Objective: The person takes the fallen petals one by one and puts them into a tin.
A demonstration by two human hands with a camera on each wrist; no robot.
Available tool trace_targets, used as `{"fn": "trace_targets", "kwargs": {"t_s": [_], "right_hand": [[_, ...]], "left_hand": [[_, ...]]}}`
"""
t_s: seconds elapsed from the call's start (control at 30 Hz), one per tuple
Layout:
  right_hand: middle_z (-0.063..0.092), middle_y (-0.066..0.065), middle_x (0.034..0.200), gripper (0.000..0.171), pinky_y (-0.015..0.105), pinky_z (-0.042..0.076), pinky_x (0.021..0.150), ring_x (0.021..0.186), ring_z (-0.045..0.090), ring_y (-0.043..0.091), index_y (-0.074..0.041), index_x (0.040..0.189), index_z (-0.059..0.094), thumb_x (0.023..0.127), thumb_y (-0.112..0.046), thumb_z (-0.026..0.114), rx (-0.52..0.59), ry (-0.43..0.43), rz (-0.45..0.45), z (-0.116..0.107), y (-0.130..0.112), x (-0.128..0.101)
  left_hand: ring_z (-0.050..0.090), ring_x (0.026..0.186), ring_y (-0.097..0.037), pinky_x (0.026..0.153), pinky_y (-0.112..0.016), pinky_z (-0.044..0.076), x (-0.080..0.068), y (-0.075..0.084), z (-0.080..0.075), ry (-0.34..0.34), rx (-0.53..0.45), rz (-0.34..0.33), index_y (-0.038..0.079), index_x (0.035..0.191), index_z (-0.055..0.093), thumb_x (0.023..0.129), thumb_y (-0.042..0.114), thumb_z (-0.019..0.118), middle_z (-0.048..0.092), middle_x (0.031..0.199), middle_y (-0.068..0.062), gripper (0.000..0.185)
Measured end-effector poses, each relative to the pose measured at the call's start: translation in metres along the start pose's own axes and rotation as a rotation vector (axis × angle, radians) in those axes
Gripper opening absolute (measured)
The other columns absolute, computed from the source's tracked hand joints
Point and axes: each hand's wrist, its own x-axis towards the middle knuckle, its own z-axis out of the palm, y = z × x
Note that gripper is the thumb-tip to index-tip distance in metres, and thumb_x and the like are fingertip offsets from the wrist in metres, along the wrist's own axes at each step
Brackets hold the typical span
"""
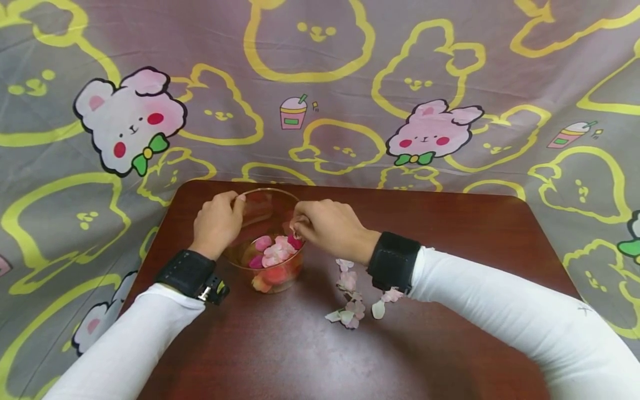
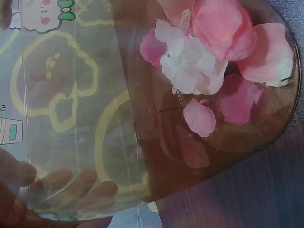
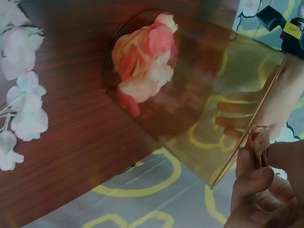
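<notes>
A clear amber-tinted glass vase (image 1: 267,190) stands at the back left of the table. Pink, magenta and whitish petals (image 1: 278,251) lie in its bottom. My left hand (image 1: 216,221) holds the vase at its left side near the rim; its fingers show through the glass in the right wrist view. At the right part of the rim is my right hand (image 1: 327,225), pinching a small, crumpled pale pink petal (image 3: 259,140) between thumb and fingers. Under the right forearm lies a sprig of pale pink blossoms (image 1: 347,280), to the right of the vase.
The brown wooden table (image 1: 450,233) reaches back to a hanging cloth (image 1: 340,100) printed with cartoon bears and rabbits. Beside the right wrist strap lie a pale blossom and a whitish petal (image 1: 378,309). Black straps (image 1: 187,272) sit on both wrists.
</notes>
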Motion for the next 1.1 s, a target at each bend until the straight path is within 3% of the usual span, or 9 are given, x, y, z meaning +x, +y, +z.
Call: {"fn": "trace_targets", "kwargs": {"t_s": [0.4,0.67,0.87,1.1], "right_hand": [[0.068,-0.008,0.086,0.028,0.027,0.045,0.059,0.075,0.060,0.009,-0.022,0.115,0.069,0.093,-0.039,0.072,-0.028,-0.104,0.015,0.011,-0.009,0.000],[0.071,-0.005,0.092,0.042,0.026,0.046,0.060,0.079,0.060,0.010,-0.016,0.121,0.068,0.091,-0.044,0.074,-0.006,-0.138,0.004,0.011,-0.010,-0.004],[0.074,-0.003,0.095,0.034,0.024,0.043,0.054,0.074,0.060,0.010,-0.016,0.118,0.070,0.092,-0.038,0.073,0.013,-0.092,-0.031,0.010,-0.008,-0.017],[0.072,-0.002,0.107,0.030,0.022,0.044,0.055,0.079,0.061,0.010,-0.016,0.115,0.071,0.092,-0.035,0.074,-0.012,-0.024,-0.087,0.011,-0.006,-0.037]], "left_hand": [[0.064,0.082,-0.040,0.068,-0.053,0.045,0.000,-0.002,0.002,0.002,0.002,0.013,0.005,0.100,0.064,0.108,0.032,0.040,0.065,0.086,-0.018,0.037],[0.066,0.084,-0.042,0.069,-0.055,0.045,0.000,-0.001,0.001,0.016,0.003,0.004,0.007,0.096,0.064,0.108,0.033,0.042,0.067,0.087,-0.018,0.037],[0.065,0.082,-0.041,0.067,-0.053,0.044,0.000,-0.001,0.001,0.006,-0.001,0.008,0.006,0.099,0.065,0.108,0.033,0.041,0.065,0.087,-0.018,0.037],[0.062,0.080,-0.038,0.068,-0.050,0.044,0.000,-0.001,0.001,0.002,0.003,0.009,0.005,0.104,0.065,0.108,0.033,0.040,0.065,0.086,-0.018,0.038]]}}
